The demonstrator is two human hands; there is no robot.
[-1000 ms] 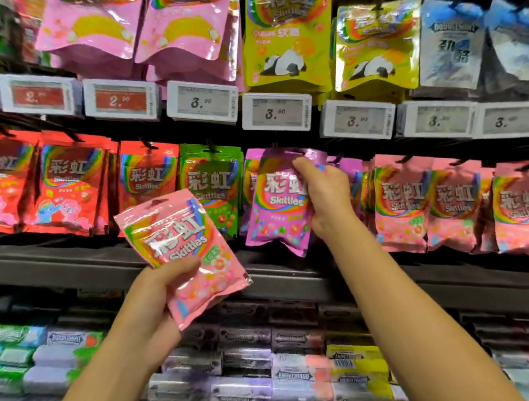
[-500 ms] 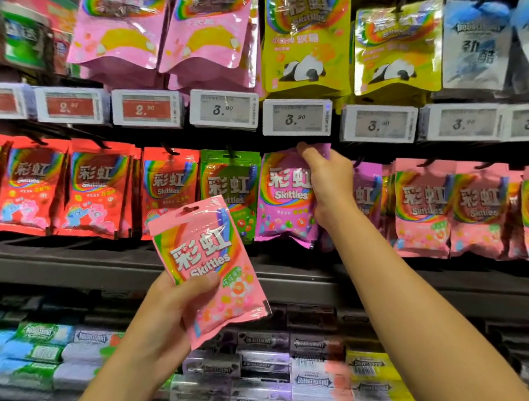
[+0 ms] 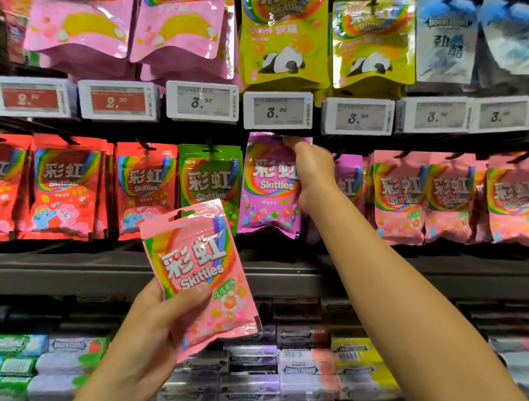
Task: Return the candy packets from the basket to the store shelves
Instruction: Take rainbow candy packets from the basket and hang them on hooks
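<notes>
My left hand [image 3: 153,325] grips a pink Skittles packet [image 3: 200,273] upright in front of the shelf rail, thumb across its front. My right hand [image 3: 314,170] is raised to the middle row and pinches the top right corner of a purple Skittles packet [image 3: 266,188], holding it up at the peg just under a 3.90 price tag [image 3: 278,113]. The purple packet hangs between a green packet [image 3: 210,181] and more purple ones behind my wrist. The basket is out of view.
Red Skittles packets [image 3: 64,187] hang at the left, pink ones [image 3: 454,201] at the right. Above hang large pink and yellow panda bags [image 3: 283,33]. A grey shelf rail [image 3: 66,265] runs below, with gum boxes [image 3: 301,361] stacked beneath it.
My right hand has lifted the purple packet higher, up to its peg under the price tag. The pink packet in my left hand has turned more upright. The view came closer to the shelf.
</notes>
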